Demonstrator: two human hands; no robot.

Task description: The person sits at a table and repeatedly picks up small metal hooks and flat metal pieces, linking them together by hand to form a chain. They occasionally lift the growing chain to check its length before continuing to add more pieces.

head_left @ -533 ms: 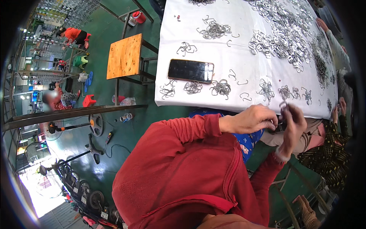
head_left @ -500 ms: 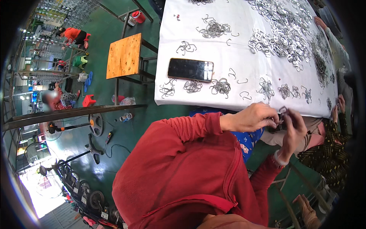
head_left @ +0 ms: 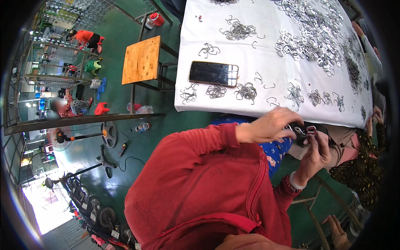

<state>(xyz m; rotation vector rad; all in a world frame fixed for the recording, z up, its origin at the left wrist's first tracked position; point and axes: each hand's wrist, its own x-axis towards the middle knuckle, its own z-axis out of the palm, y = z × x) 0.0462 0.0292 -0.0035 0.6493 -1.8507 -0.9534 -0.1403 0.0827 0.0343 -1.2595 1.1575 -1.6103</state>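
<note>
Just off the near edge of the white-covered table (head_left: pixel 250 100), both my hands are raised over my lap. My left hand (head_left: pixel 273 125) pinches a bent, shiny wire hook (head_left: pixel 298 130), which sticks out to the right of its fingertips. Between thumb and fingers, my right hand (head_left: pixel 314 155) grips a small metal buckle (head_left: pixel 311 130). Hook and buckle are very close; whether they touch I cannot tell. Along the near table edge lie small heaps of wire hooks (head_left: pixel 246 92). A large pile of flat metal buckles (head_left: pixel 310 46) covers the far right.
A dark phone (head_left: pixel 213 73) lies on the table among the hooks. To the left stands a wooden-topped stool (head_left: pixel 141 60), beside a metal rail (head_left: pixel 91 120). At the right edge another person's hands (head_left: pixel 377 116) are at the table. Fans and people on low stools are farther left.
My hands have drawn slightly apart, the left moving left and the right lower. The wire hook now shows between them. The whole view has shifted a little.
</note>
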